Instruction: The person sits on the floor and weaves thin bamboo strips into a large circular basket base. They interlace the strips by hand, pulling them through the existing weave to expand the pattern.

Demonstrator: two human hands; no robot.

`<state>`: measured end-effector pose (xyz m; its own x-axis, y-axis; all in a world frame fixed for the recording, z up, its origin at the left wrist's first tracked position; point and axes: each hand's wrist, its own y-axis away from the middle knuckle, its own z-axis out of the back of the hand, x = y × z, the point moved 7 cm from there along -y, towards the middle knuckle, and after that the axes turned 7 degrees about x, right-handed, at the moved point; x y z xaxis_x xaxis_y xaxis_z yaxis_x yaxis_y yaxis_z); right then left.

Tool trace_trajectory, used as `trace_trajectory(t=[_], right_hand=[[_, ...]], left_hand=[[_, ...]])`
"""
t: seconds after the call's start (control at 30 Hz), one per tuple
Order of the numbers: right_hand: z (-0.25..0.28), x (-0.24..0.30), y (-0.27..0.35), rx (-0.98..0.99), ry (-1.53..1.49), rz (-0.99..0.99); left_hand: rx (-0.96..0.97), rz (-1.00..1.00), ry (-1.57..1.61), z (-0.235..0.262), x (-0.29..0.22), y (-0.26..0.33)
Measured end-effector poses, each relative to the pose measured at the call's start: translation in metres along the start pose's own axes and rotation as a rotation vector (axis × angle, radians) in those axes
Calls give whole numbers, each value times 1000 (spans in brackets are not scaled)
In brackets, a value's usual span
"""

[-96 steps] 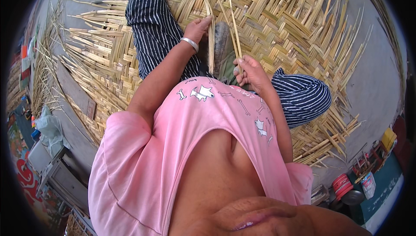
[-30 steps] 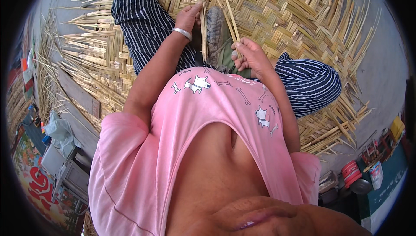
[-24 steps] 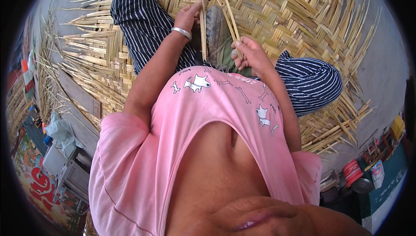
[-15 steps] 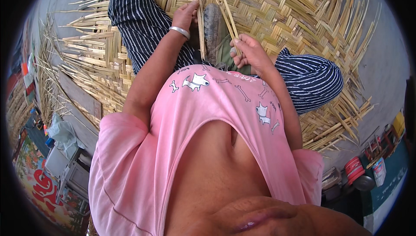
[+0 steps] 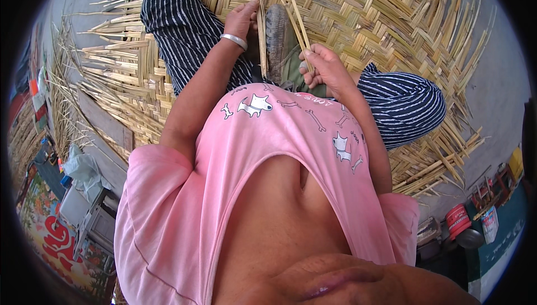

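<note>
My left hand, with a silver bangle at the wrist, is closed on a few pale, flat reed strips that hang down between my legs. My right hand pinches two reed strips between thumb and fingers; these run up and away from me over the mat. Beneath both hands spreads a large woven reed mat in a diagonal pattern, its loose strip ends fanning out at the sides. Between my hands, a grey shoe sole shows.
My legs in striped trousers rest on the mat. Loose reeds lie on the grey floor at the left. A folding metal chair and a plastic bag are at lower left. A red tub stands at lower right.
Both hands keep their hold on the strips. The whole view has shifted very slightly; otherwise nothing has visibly moved.
</note>
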<state>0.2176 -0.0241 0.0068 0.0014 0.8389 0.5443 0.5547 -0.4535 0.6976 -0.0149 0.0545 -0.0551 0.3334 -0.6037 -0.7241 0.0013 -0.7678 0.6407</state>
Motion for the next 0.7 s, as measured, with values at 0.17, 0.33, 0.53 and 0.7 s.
trace_trajectory(t=[0.17, 0.33, 0.53, 0.7], right_hand=[[1, -1, -1, 3, -11, -1], [2, -3, -2, 5, -9, 4], [2, -3, -1, 3, -2, 12], [1, -2, -1, -5, 4, 9]], left_hand=[[11, 3, 4, 1, 2, -1], [-5, 4, -16, 2, 1, -1], [9, 9, 14, 2, 3, -1], [1, 11, 11, 4, 4, -4]])
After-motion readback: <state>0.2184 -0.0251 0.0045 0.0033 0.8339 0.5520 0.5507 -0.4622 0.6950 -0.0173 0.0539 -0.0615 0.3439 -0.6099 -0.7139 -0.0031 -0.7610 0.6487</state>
